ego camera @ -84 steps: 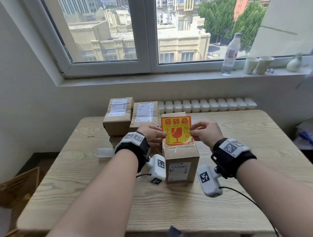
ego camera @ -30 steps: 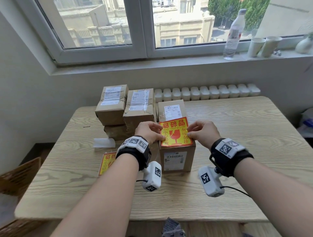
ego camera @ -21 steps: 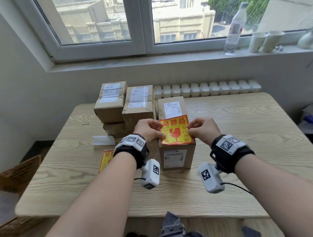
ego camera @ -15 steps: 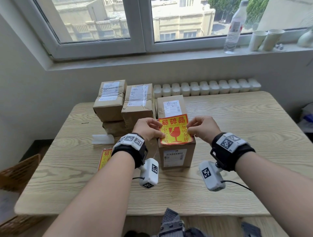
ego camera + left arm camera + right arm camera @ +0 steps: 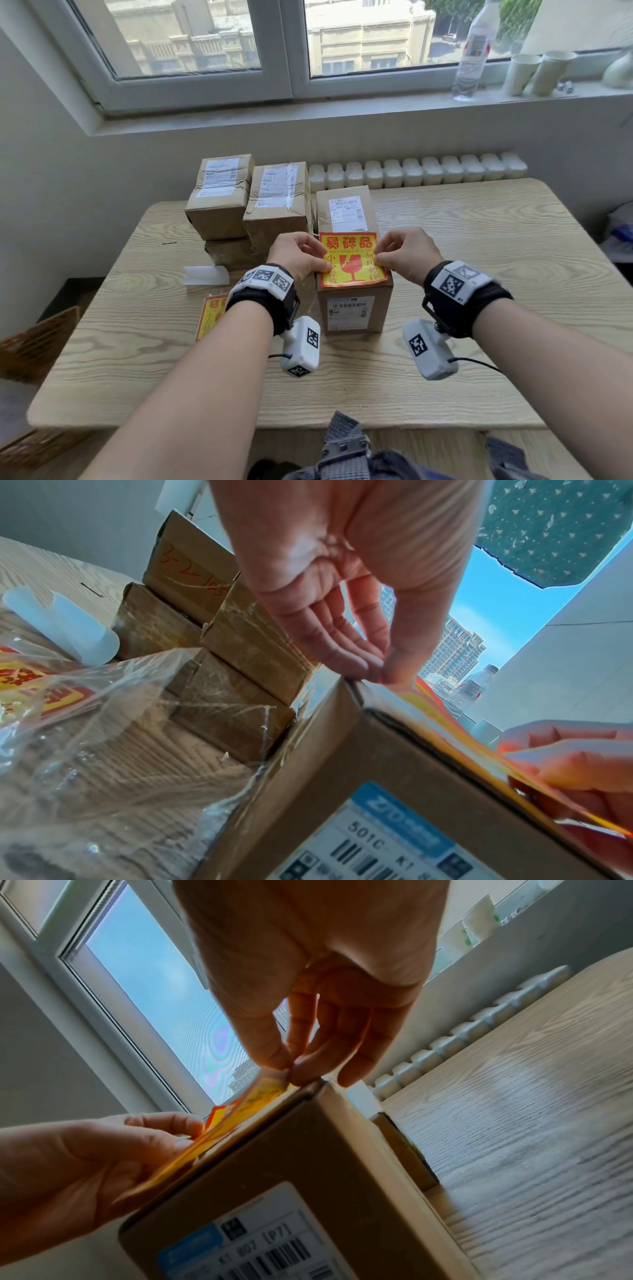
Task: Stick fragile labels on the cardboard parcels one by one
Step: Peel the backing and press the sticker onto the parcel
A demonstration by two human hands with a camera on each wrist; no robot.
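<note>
1. One wooden worktop carries everything.
2. Five cardboard parcels: four stacked at the back left, and one near parcel in front.
3. Two hands: the left hand and right hand each pinch a side edge of one red-and-yellow fragile label, which lies over the near parcel's top.
4. One bag of spare labels lies on the left.

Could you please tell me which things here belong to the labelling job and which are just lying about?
Part of the job:
- fragile label, pinched by left hand and right hand
- front parcel
- stacked parcels
- spare labels

Lying about:
- water bottle
- paper cups
- wicker basket
</note>
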